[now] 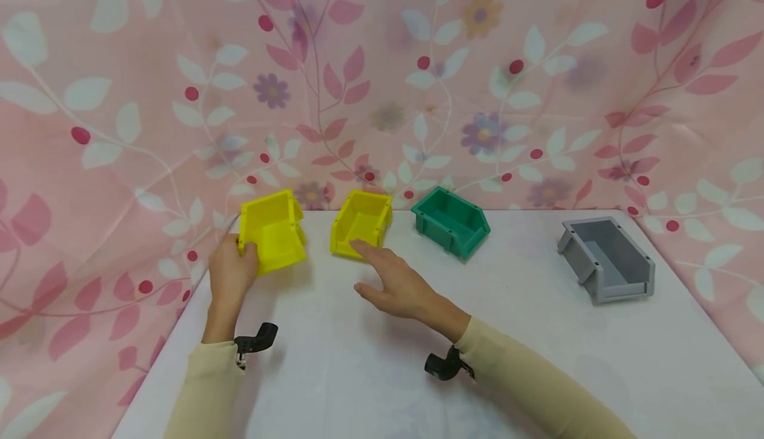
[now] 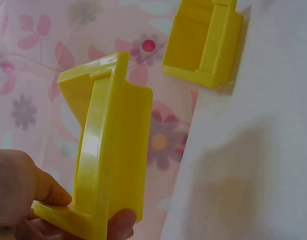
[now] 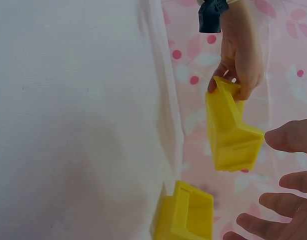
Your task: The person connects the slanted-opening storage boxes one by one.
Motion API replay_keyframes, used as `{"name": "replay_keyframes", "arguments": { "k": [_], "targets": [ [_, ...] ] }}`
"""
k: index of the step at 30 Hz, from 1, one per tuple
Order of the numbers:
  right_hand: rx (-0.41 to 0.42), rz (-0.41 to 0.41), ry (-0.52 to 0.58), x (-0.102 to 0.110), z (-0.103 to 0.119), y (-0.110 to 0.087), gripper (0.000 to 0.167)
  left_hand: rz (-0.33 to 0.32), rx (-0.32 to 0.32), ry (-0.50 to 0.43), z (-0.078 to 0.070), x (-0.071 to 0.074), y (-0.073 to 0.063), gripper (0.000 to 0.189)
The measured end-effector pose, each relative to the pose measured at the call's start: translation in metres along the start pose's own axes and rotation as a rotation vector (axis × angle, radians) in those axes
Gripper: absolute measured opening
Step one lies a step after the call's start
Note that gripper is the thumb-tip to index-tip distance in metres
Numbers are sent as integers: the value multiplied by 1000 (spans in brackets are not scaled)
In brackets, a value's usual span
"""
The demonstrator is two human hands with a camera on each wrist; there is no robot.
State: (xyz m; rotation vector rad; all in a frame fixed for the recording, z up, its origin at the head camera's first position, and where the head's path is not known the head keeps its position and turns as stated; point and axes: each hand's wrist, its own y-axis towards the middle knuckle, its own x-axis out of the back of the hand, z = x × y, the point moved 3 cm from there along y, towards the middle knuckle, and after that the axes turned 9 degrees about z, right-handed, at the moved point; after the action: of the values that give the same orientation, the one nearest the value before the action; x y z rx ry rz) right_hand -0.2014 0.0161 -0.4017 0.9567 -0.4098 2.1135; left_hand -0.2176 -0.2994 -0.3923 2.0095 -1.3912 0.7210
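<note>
My left hand (image 1: 231, 268) grips the near left wall of a yellow storage bin (image 1: 271, 227), holding it tilted above the table's left back corner. In the left wrist view the thumb and fingers pinch the rim of this bin (image 2: 126, 150). My right hand (image 1: 396, 283) hovers with fingers spread and holds nothing. It is nearest to a second yellow bin (image 1: 364, 213), which sits at the back edge; whether the fingertips touch it I cannot tell. In the right wrist view its spread fingers (image 3: 288, 136) show at the right side.
A green bin (image 1: 450, 221) stands at the back, right of the second yellow bin. Farther right is a grey bin (image 1: 609, 260). All stand on a white-covered table (image 1: 334, 359). A pink floral curtain (image 1: 382, 81) hangs behind and at both sides.
</note>
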Motion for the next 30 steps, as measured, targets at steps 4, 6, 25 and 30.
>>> {"name": "replay_keyframes", "arguments": {
  "k": [4, 6, 25, 30],
  "targets": [
    [13, -13, 6, 5, -3, -2, 76, 1, -13, 28, -9, -2, -7, 40],
    [16, -18, 11, 7, -3, -4, 76, 7, -6, 40, -12, -2, -11, 42],
    [30, -62, 4, 19, -17, -19, 73, 90, -58, -52, -44, -12, -46, 35],
    [28, -90, 5, 25, -20, -26, 73, 131, -70, -45, -52, -17, -54, 26]
  ]
}}
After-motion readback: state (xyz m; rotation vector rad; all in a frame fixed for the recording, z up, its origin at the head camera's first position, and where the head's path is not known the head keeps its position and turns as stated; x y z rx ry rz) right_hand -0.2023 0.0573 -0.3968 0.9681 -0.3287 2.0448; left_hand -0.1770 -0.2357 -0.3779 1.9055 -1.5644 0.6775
